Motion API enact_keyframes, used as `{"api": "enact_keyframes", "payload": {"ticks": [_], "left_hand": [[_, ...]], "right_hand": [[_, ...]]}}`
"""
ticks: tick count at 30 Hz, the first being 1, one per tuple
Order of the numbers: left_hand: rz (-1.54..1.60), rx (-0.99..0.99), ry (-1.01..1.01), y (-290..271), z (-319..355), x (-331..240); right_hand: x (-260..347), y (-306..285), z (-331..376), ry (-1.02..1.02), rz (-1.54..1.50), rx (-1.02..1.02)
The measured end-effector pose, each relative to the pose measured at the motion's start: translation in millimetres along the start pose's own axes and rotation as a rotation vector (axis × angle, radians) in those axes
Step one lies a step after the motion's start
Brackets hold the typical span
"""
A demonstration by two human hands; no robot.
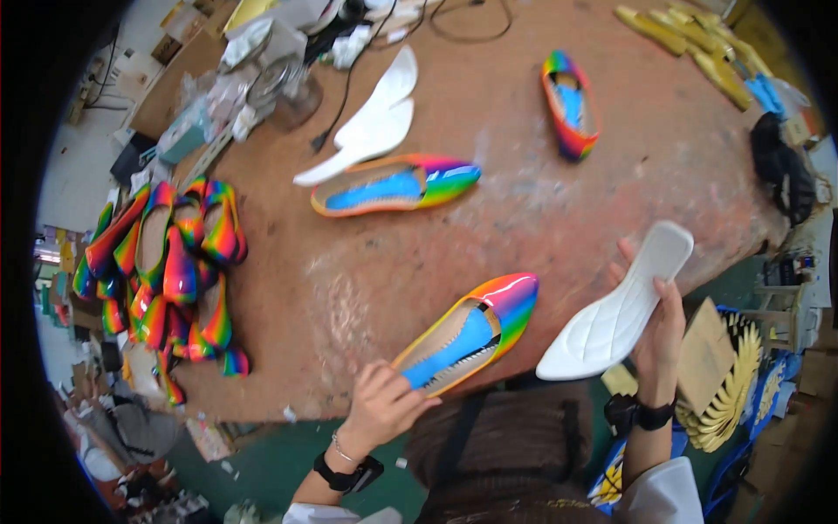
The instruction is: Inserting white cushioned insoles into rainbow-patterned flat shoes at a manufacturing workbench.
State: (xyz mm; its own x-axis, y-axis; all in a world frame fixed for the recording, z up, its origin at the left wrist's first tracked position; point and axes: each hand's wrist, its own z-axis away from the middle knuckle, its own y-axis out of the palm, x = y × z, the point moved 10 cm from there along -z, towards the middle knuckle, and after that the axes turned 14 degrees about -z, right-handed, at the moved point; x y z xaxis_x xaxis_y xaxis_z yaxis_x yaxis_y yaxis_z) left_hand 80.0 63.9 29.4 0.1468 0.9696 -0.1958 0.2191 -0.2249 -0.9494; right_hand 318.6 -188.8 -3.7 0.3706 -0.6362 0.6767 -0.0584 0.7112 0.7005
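My left hand (384,403) is closed round the heel of a rainbow-coloured pointed flat shoe (517,307), whose toe points up and to the right. Inside that shoe lies a blue strip on a tan base, and stitching shows along the edge. Over on the right, my right hand (661,319) grips a white quilted insole (602,325), thumb on its face, tilted with the wide end low and towards the shoe. Beyond, a second rainbow shoe (449,181) lies on its sole beside stacked white insoles (377,122). A third rainbow shoe (572,109) sits farther back.
A heap of rainbow shoes (179,271) covers the left side of the brown worktable (305,262). A glass jar (292,94), plastic bags and a black cable stand at the back left. Yellow shoe-shaped pieces (690,39) lie back right; fanned yellowish insoles (738,384) are beside my right arm.
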Motion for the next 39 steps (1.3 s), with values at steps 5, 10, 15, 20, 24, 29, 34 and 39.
{"api": "enact_keyframes", "payload": {"ticks": [5,10,15,20,24,29,34,39], "left_hand": [[-0.101,0.036,-0.232,-3.1,61.1,33.5],[0.134,-0.186,-0.431,17.6,76.4,51.0],[0.352,-0.422,-0.499,30.0,83.9,57.1],[0.325,-0.482,-0.531,33.6,92.8,58.6],[0.304,-0.503,-0.533,35.4,96.4,59.0],[0.259,-0.529,-0.518,35.8,100.0,58.3],[0.267,-0.511,-0.48,36.5,101.9,59.6],[0.265,-0.412,-0.411,35.5,91.7,58.1]], "right_hand": [[-55.7,35.3,0.0,0.213,0.324,0.149],[-69.5,143.0,44.3,-0.471,1.336,0.749],[-152.6,184.9,102.0,-0.463,1.177,1.118],[-216.5,174.3,105.1,-0.191,1.04,1.116],[-232.3,172.7,108.1,-0.17,1.01,1.103],[-241.8,172.7,108.4,-0.157,0.999,1.083],[-248.5,172.6,112.0,-0.119,1.03,1.116],[-251.4,170.1,113.8,-0.063,1.111,1.156]]}}
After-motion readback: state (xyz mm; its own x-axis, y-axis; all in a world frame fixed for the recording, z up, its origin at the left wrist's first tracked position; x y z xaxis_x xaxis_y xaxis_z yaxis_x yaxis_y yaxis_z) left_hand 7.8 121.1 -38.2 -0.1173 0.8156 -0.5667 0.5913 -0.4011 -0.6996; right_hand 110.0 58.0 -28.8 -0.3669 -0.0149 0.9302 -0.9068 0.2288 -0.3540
